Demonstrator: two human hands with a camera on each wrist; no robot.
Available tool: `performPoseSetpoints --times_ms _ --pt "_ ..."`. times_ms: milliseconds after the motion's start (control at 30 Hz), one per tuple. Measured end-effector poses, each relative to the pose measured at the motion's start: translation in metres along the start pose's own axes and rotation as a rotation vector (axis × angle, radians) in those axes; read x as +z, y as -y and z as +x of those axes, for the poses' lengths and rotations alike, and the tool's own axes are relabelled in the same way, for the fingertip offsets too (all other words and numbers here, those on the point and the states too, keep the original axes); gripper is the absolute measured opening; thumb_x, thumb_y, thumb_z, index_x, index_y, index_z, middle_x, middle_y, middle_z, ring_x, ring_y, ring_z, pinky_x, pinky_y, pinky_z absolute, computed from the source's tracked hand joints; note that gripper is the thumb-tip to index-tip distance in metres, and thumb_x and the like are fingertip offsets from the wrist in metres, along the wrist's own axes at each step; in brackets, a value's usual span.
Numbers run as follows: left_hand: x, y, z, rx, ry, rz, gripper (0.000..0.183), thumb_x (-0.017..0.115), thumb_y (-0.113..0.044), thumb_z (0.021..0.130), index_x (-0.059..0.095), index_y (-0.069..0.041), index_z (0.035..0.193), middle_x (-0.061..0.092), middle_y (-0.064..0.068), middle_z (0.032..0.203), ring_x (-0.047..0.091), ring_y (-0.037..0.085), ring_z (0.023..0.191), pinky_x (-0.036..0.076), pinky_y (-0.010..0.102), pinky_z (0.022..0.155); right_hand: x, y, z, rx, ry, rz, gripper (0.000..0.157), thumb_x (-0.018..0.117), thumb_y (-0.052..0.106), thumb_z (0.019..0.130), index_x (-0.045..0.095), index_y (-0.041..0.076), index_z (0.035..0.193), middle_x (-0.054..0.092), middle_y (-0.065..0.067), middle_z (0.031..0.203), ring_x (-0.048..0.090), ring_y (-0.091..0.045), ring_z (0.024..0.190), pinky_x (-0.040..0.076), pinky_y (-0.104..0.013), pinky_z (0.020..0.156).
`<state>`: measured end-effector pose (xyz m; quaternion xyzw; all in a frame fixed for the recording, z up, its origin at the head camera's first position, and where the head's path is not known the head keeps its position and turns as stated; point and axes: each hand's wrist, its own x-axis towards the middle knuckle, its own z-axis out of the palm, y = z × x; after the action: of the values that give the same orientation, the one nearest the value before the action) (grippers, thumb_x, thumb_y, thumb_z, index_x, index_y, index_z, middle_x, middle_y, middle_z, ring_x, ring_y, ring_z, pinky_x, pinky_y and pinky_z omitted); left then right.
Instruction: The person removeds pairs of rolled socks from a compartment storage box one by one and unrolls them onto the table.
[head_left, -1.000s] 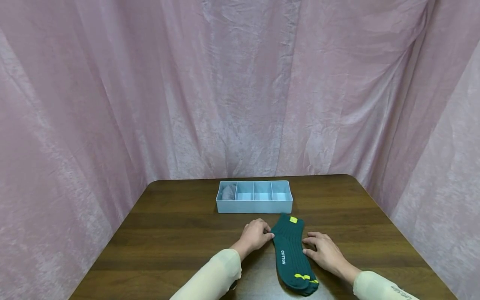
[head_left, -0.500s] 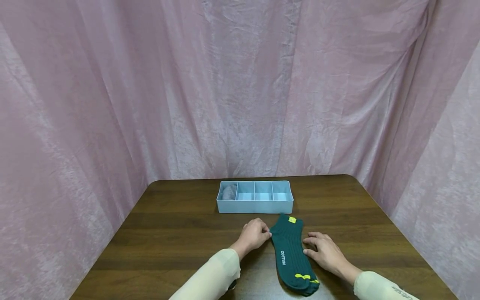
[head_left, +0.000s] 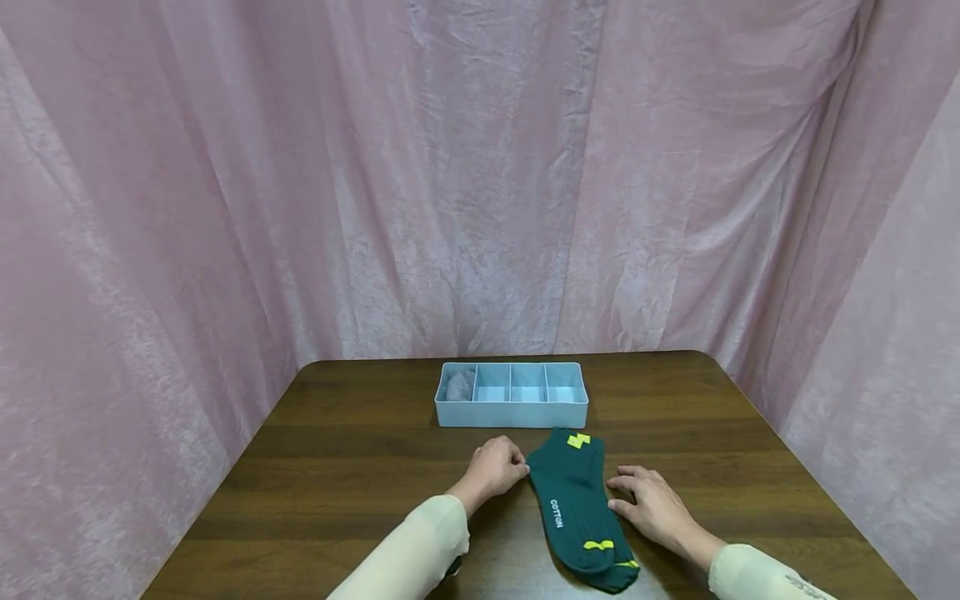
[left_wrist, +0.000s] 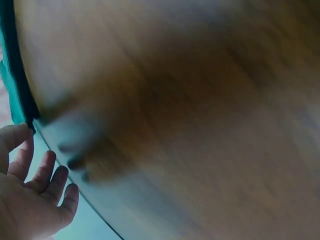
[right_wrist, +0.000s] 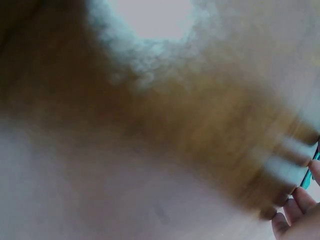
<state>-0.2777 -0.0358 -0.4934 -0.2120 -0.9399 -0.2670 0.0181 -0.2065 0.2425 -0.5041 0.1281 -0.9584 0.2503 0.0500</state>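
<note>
Two dark green socks lie stacked on the table, toes toward me. The upper sock (head_left: 573, 500) bears white COTTON lettering and sits shifted left of the lower sock (head_left: 617, 577), so both yellow cuff tabs show. My left hand (head_left: 491, 469) pinches the upper sock's left edge near the heel between thumb and index finger. In the left wrist view, that green edge (left_wrist: 14, 75) rises from the pinch, and the other fingers are loosely bent. Along the right edge of the socks, my right hand (head_left: 651, 502) rests with relaxed, spread fingers, its fingertips right at the fabric.
Beyond the socks stands a light blue divided box (head_left: 512, 415). A grey fuzzy bundle (head_left: 460, 386) sits in its leftmost compartment; the other compartments hold nothing. Pink curtains (head_left: 480, 183) hang behind the brown wooden table (head_left: 337, 467).
My left hand has drawn the upper sock a little to the left, uncovering the lower sock's yellow cuff tab. The right hand has stayed almost where it was.
</note>
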Motion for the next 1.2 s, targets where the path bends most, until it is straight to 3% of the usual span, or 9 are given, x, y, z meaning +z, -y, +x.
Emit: performPoseSetpoints --times_ms 200,367,733,967,1200 --pt "-0.006 0.009 -0.001 -0.07 0.013 0.008 0.021 0.072 -0.019 0.089 0.068 -0.017 0.069 0.053 -0.007 0.084 0.05 0.014 0.083 0.043 0.044 0.085 -0.001 0.0 0.0 0.007 0.004 0.002 0.028 0.078 0.021 0.085 0.074 0.009 0.111 0.06 -0.018 0.129 0.052 -0.043 0.119 0.043 -0.059 0.093" --pt "-0.005 0.01 -0.003 -0.066 0.016 -0.01 0.019 0.073 -0.02 0.089 0.069 -0.016 0.07 0.054 -0.006 0.084 0.049 0.014 0.081 0.042 0.046 0.084 0.0 0.0 -0.001 0.011 0.014 0.003 0.028 0.078 0.022 0.086 0.074 0.01 0.111 0.06 -0.018 0.129 0.052 -0.043 0.119 0.043 -0.059 0.093" --pt "-0.003 0.005 -0.007 -0.044 -0.004 -0.086 0.026 0.075 -0.022 0.088 0.065 -0.016 0.065 0.052 -0.007 0.071 0.047 0.01 0.067 0.04 0.031 0.065 0.003 0.006 0.004 -0.012 -0.032 0.015 0.031 0.074 0.022 0.089 0.072 0.009 0.117 0.059 -0.021 0.128 0.053 -0.044 0.119 0.041 -0.062 0.096" --pt "-0.006 0.004 -0.006 -0.028 0.008 -0.098 0.038 0.072 -0.017 0.09 0.056 -0.015 0.056 0.045 -0.005 0.064 0.044 0.01 0.064 0.036 0.029 0.062 0.006 0.007 0.007 0.007 0.075 -0.011 0.036 0.074 0.028 0.089 0.072 0.01 0.12 0.054 -0.025 0.133 0.048 -0.048 0.123 0.037 -0.067 0.096" --pt "-0.01 0.011 -0.006 -0.06 0.035 -0.096 0.035 0.071 -0.017 0.091 0.061 -0.012 0.058 0.047 -0.005 0.059 0.046 0.011 0.061 0.038 0.029 0.06 0.005 0.006 0.009 0.003 0.083 -0.015 0.036 0.074 0.029 0.089 0.071 0.011 0.12 0.055 -0.024 0.133 0.048 -0.046 0.123 0.037 -0.066 0.097"
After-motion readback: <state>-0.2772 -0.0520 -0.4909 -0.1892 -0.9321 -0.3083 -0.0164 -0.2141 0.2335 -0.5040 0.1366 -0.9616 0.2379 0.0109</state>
